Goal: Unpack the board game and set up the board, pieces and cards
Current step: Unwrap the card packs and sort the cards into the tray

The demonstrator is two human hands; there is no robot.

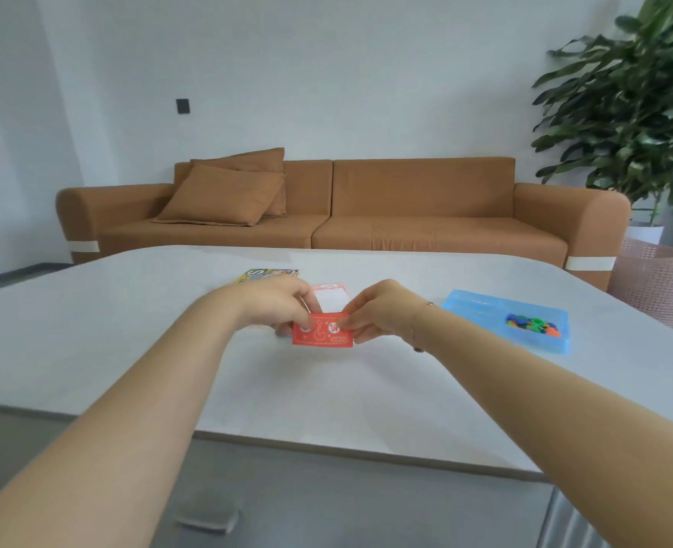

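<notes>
A: Hands first. What has each got?

B: Both on one red card point(323, 330), held just above the table point(129, 330). Left hand point(277, 306) pinches its left edge, fingers curled; right hand point(374, 310) pinches the right edge the same way. Each grip is closed tight on the card — nothing else in either hand. The card faces the camera: white line drawings on red, print too small to read.

A: Other cards?

B: Directly behind the held one, partly hidden by the hands, a small card stack point(330, 296) lies flat on the table: a pale face with a red band at its far end. Cannot tell how many cards it holds.

A: The board?

B: A colourful printed board or box point(269, 275) lies flat beyond the left hand, near the far side of the table. Only a strip shows; cannot tell which it is.

A: Pieces?

B: To the right, well apart from the hands, a light blue plastic tray point(481, 308) — a heap of small coloured pieces point(532, 324) sits in its right half: blue, green, orange.

A: Surroundings?

B: Brown sofa point(406, 207) with two cushions point(224, 191) behind the table, a leafy plant point(635, 112) at right, and a pink perforated basket point(659, 278) beneath it.
</notes>
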